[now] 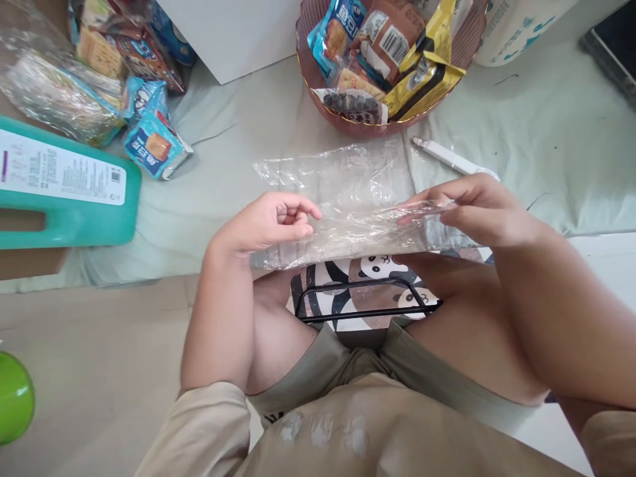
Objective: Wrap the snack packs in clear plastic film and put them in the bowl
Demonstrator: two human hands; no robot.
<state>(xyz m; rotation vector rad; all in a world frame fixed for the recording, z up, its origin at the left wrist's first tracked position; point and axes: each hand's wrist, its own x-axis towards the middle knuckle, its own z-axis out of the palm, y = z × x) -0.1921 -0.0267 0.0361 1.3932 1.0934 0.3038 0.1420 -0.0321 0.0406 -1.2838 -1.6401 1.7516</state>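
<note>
A clear plastic bag (348, 192) lies crumpled over the near edge of the cloth-covered surface, between my hands. My right hand (477, 209) pinches the bag's right end between thumb and fingers. At the bag's left side is my left hand (278, 222), its fingers curled and the thumb and index finger apart, with nothing visible between them. Just beyond my right hand lies a white, slim handled tool (452, 158); its kind is not clear. Behind the bag stands a pinkish ribbed bowl (318, 103) filled with several wrapped snacks (392, 50).
On the left are a teal plastic jug (132, 199), blue snack packets (156, 146) and a clear bag of snacks (59, 93). A white box (233, 33) stands at the back. Below are a panda-print panel with a black frame (368, 285) and a green bin (14, 397).
</note>
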